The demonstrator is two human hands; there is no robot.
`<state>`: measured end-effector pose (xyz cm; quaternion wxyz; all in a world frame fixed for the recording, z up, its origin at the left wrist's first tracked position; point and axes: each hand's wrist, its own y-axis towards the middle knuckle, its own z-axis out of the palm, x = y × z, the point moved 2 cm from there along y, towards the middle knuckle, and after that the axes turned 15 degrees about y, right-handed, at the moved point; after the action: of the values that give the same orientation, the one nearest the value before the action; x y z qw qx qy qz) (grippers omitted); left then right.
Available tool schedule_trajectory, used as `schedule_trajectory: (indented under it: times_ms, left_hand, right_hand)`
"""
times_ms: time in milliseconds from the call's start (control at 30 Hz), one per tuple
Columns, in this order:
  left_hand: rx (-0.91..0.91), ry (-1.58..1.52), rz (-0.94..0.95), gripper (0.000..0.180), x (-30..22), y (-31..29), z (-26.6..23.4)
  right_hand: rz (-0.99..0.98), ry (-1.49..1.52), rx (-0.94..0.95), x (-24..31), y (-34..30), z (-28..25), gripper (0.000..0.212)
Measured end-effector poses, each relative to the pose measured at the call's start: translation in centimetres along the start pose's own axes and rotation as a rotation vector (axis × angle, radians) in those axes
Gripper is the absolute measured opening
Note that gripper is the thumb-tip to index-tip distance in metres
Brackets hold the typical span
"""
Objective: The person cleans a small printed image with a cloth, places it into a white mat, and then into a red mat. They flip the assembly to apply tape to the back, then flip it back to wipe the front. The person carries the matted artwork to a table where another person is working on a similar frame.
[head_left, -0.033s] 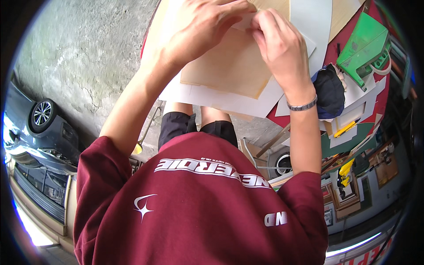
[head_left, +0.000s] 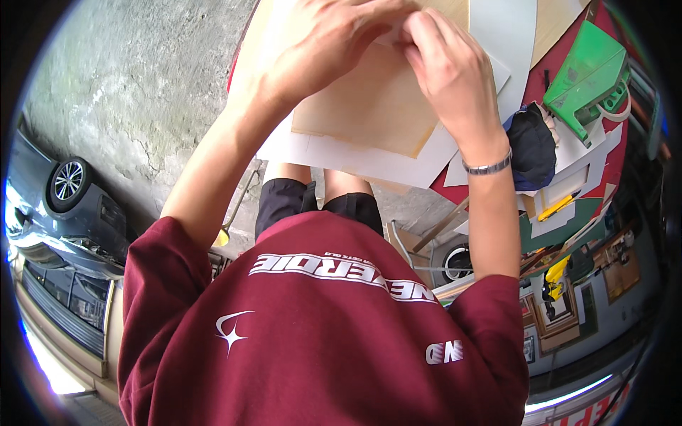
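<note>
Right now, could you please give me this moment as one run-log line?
left hand: on tan board | right hand: pinching its top edge | board: on white sheets | green plastic tool: right, untouched

The person wears a maroon short-sleeved shirt (head_left: 320, 326) with white print, black shorts (head_left: 316, 206) and a metal bracelet (head_left: 487, 167)

Left hand (head_left: 323, 46) and right hand (head_left: 447, 71) together, fingertips pinching atop a tan board (head_left: 369, 106) over white sheets (head_left: 341, 153).

Bright, even daylight, soft shadows, strong fisheye bending and dark vignette at the rim.
</note>
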<state>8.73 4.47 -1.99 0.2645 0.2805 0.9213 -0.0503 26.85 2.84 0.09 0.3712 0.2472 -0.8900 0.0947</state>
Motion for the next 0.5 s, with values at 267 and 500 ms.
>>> schedule_trajectory:
  times_ms: [267,500]
  left_hand:
    - [-0.063,-0.137,-0.018,0.058,0.8,0.4,-0.1]
    - [-0.092,-0.172,-0.002,0.054,1.1,1.1,0.6]
  right_hand:
    - [-0.021,-0.022,0.05,-1.1,0.3,-0.6,0.022]
    - [0.219,0.229,0.014,-2.5,1.1,0.2,0.039]
